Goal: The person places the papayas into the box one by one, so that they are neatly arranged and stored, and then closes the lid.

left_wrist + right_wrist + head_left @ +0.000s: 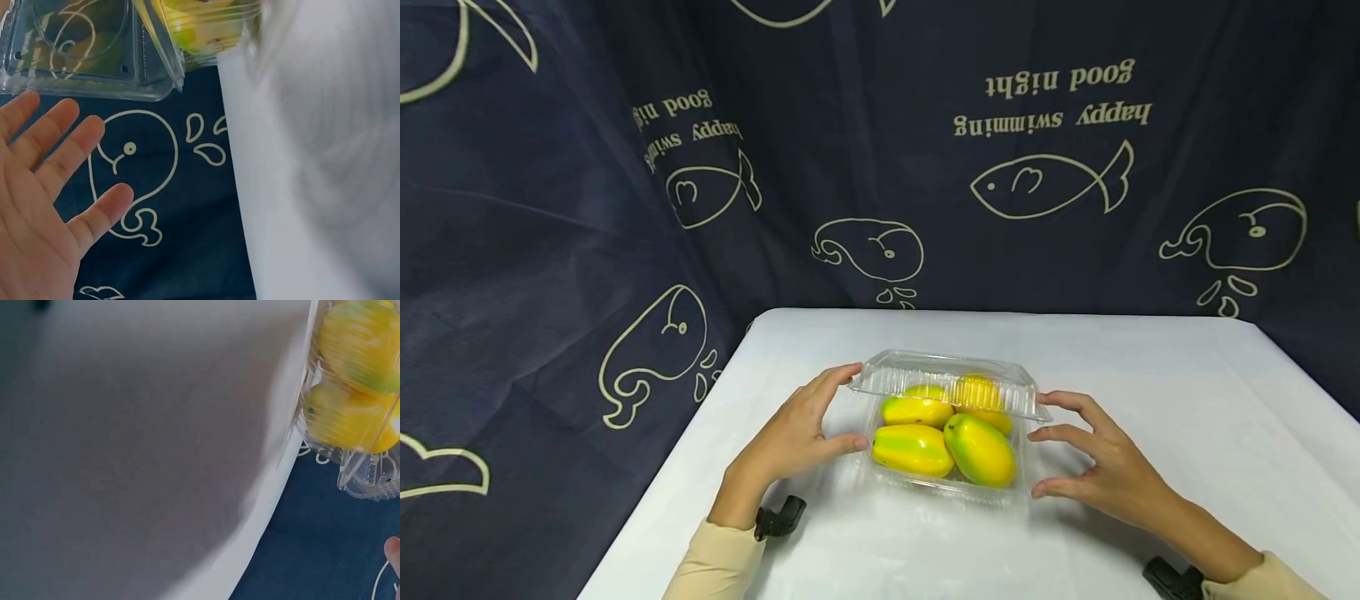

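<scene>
A clear plastic clamshell box (936,490) sits on the table between the two hands, holding several yellow-green mangoes (981,450). Its hinged lid (917,371) stands partly raised over the back mangoes. My left hand (793,429) is at the box's left side, index fingertip at the lid's left corner, thumb beside the base. In the left wrist view, its fingers are spread close to the lid (119,89). On the other side, my right hand (1108,467) has its fingers spread, the index fingertip at the lid's right corner and the thumb lower down, beside the base.
A white cloth covers the table (1195,400). Behind and to the left hangs a dark blue curtain (865,150) printed with fish, whales and lettering. Each wrist wears a small black camera (780,517).
</scene>
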`<state>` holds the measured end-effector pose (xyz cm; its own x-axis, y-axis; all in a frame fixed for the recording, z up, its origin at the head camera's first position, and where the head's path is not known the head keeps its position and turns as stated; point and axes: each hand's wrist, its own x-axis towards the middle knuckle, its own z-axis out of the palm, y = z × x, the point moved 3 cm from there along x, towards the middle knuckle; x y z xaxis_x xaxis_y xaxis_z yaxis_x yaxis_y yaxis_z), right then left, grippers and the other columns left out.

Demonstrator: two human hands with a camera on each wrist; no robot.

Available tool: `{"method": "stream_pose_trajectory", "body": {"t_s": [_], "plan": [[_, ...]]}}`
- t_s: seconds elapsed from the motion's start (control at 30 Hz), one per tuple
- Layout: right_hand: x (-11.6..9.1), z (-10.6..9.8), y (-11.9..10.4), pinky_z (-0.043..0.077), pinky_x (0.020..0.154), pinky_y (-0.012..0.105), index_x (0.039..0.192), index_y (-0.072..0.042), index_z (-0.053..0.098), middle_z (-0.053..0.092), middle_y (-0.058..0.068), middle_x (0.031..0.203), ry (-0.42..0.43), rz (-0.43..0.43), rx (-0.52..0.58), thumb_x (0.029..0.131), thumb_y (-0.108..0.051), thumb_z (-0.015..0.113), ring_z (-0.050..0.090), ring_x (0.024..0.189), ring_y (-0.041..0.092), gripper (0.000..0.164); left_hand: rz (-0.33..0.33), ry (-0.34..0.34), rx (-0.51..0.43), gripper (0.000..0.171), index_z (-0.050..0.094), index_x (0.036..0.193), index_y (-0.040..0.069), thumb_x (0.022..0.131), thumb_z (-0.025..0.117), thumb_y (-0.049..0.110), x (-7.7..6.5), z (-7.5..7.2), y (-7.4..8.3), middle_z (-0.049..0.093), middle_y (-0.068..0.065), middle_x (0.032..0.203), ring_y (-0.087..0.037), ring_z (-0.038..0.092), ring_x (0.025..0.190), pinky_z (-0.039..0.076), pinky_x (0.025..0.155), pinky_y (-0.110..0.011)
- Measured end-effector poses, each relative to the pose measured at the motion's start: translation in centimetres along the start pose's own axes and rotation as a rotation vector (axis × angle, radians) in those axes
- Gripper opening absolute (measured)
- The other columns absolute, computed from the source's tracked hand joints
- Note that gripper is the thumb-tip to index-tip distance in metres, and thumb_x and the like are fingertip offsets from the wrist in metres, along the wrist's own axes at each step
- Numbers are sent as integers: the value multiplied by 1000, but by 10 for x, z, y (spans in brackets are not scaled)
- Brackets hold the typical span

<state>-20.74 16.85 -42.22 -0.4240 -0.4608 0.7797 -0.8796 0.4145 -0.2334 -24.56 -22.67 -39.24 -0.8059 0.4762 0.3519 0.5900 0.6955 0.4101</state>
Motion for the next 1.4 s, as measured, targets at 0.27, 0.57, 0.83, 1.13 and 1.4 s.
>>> {"method": "stream_pose_trajectory", "body": {"t_s": [0.27, 0.57, 0.83, 1.13, 1.4], "plan": [[-1, -1, -8, 33, 111, 9, 113, -25, 72, 54, 18, 137, -40, 36, -36, 50, -44, 96, 47, 131, 15, 70, 22, 5, -1, 91, 30, 154, 40, 78, 80, 56, -1, 1, 5, 40, 20, 153, -10, 43, 141, 42, 110, -53], [-9, -6, -17, 27, 112, 6, 108, -34, 72, 55, 10, 140, -83, 119, -136, 47, -47, 98, 45, 130, 11, 68, -17, -53, -14, 90, 31, 153, 40, 79, 79, 57, -2, 9, 6, 38, 22, 153, -12, 44, 141, 42, 112, -52], [-7, -8, -18, 25, 109, 6, 109, -41, 69, 53, 4, 142, -112, 163, -173, 49, -47, 98, 48, 128, 15, 67, -63, -56, -2, 90, 35, 149, 39, 75, 80, 61, -5, 11, 5, 42, 23, 149, -14, 48, 137, 44, 111, -48], [-9, -7, -25, 30, 106, 7, 106, -36, 72, 54, -1, 141, -119, 235, -110, 53, -39, 99, 47, 129, 9, 60, -62, -79, -29, 87, 38, 144, 36, 73, 84, 56, -8, 12, 2, 45, 22, 145, -10, 48, 135, 46, 110, -43], [-10, -11, -33, 33, 105, 5, 99, -39, 66, 59, 0, 135, -70, 213, -59, 50, -33, 100, 53, 125, 8, 60, -59, -101, -30, 83, 43, 140, 32, 74, 70, 74, -9, 14, 1, 47, 20, 142, -11, 51, 131, 49, 107, -41]]}}
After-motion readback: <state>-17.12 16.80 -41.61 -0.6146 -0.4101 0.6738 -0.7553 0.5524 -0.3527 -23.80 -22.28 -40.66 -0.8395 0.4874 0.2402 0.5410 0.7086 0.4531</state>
